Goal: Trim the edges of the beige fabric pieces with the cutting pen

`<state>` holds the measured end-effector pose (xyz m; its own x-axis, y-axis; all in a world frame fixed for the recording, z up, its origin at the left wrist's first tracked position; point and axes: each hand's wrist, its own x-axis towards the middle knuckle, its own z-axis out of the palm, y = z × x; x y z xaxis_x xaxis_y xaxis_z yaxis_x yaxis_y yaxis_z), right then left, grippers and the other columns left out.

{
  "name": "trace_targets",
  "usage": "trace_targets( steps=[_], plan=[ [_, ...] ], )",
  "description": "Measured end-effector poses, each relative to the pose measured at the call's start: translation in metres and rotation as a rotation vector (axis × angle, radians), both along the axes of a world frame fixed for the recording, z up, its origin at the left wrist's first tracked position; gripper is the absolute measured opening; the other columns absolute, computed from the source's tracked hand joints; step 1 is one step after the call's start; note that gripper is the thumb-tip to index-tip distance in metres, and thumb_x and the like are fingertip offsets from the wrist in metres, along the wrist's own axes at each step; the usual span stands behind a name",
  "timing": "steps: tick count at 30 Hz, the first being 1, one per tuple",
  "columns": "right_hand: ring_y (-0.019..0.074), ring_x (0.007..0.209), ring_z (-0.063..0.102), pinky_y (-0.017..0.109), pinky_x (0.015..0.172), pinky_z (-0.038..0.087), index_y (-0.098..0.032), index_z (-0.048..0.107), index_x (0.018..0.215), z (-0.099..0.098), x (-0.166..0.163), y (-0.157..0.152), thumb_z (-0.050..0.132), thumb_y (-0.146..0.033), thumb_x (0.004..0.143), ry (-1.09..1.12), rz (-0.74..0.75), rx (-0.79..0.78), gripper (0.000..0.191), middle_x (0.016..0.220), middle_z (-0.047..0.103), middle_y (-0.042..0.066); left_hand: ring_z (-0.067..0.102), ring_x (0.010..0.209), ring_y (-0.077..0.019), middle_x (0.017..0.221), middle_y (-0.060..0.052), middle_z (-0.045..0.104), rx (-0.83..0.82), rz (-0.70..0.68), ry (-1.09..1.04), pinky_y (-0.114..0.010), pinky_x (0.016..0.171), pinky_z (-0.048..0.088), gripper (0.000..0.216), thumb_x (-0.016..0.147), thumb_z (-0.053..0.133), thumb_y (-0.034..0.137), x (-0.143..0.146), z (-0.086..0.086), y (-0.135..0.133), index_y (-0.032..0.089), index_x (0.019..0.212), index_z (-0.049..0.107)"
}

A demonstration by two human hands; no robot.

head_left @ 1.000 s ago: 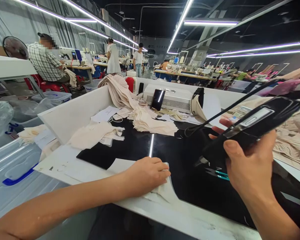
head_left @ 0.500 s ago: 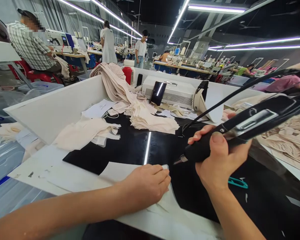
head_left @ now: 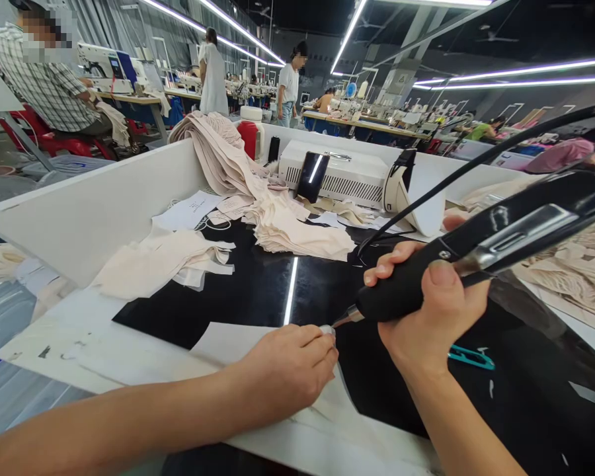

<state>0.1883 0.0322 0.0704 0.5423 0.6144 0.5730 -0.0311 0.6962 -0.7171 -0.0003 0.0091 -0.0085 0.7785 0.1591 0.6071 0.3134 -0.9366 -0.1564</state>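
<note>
My right hand grips a black corded handheld tool with a silver lever along its side. Its narrow metal tip points left and meets, or nearly meets, a small whitish piece at my left fingertips. With fingers curled, my left hand pinches that piece; most of it is hidden. Beneath this hand lies a white sheet on the black work mat. A teal cutter rests on the mat, partly behind my right wrist.
Cream fabric pieces are stacked mid-table, and more fabric lies at the left. A phone leans against a white vented box. The tool's cord arches rightward. Low white walls edge the table. Several people are beyond.
My right hand has brought the tool left, its tip now at the piece in my left fingers. My left hand has stayed put. In the background, a standing person has shifted right.
</note>
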Motion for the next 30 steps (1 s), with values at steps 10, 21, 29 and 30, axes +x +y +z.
trace_targets(
  steps=[10,21,29,30],
  plan=[
    [0.014,0.056,0.068,0.029,0.052,0.06,-0.03,0.069,0.115,-0.007,0.0,0.001,0.1,-0.047,0.084,-0.01,0.031,0.039,0.047,0.083,0.073,-0.009,0.082,0.11,-0.0225,0.125,-0.013,0.088,-0.04,-0.001,0.022,-0.033,0.085,0.067,0.03,0.127,0.056,0.017,-0.003,0.0,0.0,0.01,0.12,0.083],
    [0.0135,0.055,0.067,0.028,0.052,0.058,-0.031,0.069,0.117,-0.009,-0.001,0.001,0.1,-0.053,0.085,-0.032,0.025,0.032,0.05,0.084,0.074,-0.01,0.079,0.104,-0.0209,0.124,-0.011,0.087,-0.048,0.021,-0.001,-0.032,0.091,0.064,0.033,0.125,0.051,0.009,-0.007,0.005,-0.003,0.011,0.115,0.083],
    [0.0136,0.056,0.066,0.029,0.053,0.058,-0.031,0.068,0.12,-0.012,0.0,0.001,0.098,-0.056,0.087,-0.052,0.003,0.023,0.051,0.085,0.072,-0.009,0.078,0.106,-0.0215,0.127,-0.014,0.086,-0.093,0.027,0.132,-0.033,0.092,0.064,0.023,0.123,0.058,0.01,-0.009,0.007,-0.003,0.012,0.118,0.081],
    [0.0134,0.056,0.066,0.029,0.053,0.058,-0.031,0.068,0.12,-0.012,0.0,0.002,0.098,-0.055,0.087,-0.049,0.005,0.025,0.051,0.085,0.072,-0.009,0.078,0.106,-0.0213,0.127,-0.014,0.086,-0.096,0.024,0.136,-0.033,0.092,0.064,0.024,0.123,0.057,0.01,-0.009,0.008,-0.003,0.012,0.118,0.081]
  ],
)
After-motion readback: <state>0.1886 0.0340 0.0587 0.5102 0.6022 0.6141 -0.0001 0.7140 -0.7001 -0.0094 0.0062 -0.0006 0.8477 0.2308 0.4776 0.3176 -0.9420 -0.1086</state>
